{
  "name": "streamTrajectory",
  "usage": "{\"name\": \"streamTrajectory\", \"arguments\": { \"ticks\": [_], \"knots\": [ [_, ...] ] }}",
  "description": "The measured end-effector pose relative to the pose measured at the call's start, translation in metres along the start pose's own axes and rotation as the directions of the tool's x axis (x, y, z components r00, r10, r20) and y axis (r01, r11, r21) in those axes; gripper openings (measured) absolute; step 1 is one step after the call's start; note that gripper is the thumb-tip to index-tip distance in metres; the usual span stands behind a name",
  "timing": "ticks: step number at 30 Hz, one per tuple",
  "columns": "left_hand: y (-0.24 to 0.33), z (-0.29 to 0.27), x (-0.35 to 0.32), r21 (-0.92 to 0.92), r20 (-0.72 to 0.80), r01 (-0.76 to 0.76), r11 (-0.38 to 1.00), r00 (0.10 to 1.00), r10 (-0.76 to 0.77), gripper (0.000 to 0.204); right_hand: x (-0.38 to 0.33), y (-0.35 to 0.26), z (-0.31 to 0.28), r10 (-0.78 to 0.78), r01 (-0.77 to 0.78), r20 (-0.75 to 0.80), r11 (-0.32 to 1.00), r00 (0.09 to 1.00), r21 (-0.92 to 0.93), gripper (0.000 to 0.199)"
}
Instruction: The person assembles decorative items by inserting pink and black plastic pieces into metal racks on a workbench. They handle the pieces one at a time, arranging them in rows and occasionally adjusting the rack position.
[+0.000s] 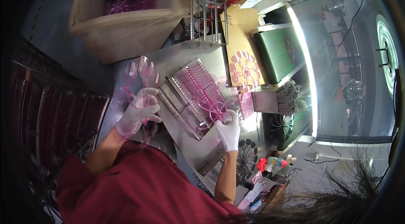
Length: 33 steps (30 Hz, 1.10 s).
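My left hand [137,112], in a white glove, is closed around a bunch of clear pink plastic spoon sprues [141,72] that fan up above it. My right hand [229,130], also gloved, pinches a round pink sprue of spoons [216,110] at the lower end of a metal slotted rack [185,101]. The rack lies tilted on the steel table and holds a row of pink plastic spoons [200,83] along its upper right side.
A cloth bin [126,26] with purple pieces stands at the back left. A metal frame [207,17] and a cardboard sheet with pink spoon heads [244,70] are behind the rack. A conveyor [280,51] runs on the right. Dark round sprues [247,156] lie near my right forearm.
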State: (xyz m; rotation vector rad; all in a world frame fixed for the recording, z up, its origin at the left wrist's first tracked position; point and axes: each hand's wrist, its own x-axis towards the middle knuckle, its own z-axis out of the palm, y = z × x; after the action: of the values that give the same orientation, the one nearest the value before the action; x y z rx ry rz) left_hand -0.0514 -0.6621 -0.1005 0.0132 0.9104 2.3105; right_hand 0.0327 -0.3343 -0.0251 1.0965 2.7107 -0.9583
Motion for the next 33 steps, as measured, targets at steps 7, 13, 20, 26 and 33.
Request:
{"name": "streamTrajectory", "arguments": {
  "ticks": [7, 13, 20, 26, 33],
  "knots": [
    [-0.05, 0.049, 0.021, -0.135, 0.279, 0.147, 0.98, 0.955, -0.105, 0.091, -0.103, -0.057, 0.023, -0.267, 0.15, 0.137, 0.818, 0.954, 0.555, 0.051],
    [-0.046, 0.078, 0.017, -0.257, 0.396, 0.064, 0.964, 0.917, 0.044, 0.086, -0.118, -0.014, 0.021, -0.402, 0.467, -0.239, 0.746, 0.884, 0.475, 0.03],
    [-0.017, 0.142, 0.003, -0.337, 0.347, -0.239, 0.911, 0.867, 0.356, 0.052, -0.156, 0.048, 0.033, -0.516, -0.477, 0.391, -0.039, 0.762, 0.878, 0.087],
    [-0.039, 0.195, -0.037, -0.217, 0.338, -0.557, 0.802, 0.728, 0.597, 0.059, -0.173, 0.01, 0.042, -0.875, -0.808, -0.111, -0.478, 0.47, 0.345, 0.076],
    [-0.016, 0.181, -0.076, -0.492, 0.318, -0.309, 0.814, 0.806, 0.499, 0.048, -0.179, 0.067, -0.01, -0.649, 0.611, -0.273, 0.374, 0.71, 0.698, 0.031]
  ]
}}
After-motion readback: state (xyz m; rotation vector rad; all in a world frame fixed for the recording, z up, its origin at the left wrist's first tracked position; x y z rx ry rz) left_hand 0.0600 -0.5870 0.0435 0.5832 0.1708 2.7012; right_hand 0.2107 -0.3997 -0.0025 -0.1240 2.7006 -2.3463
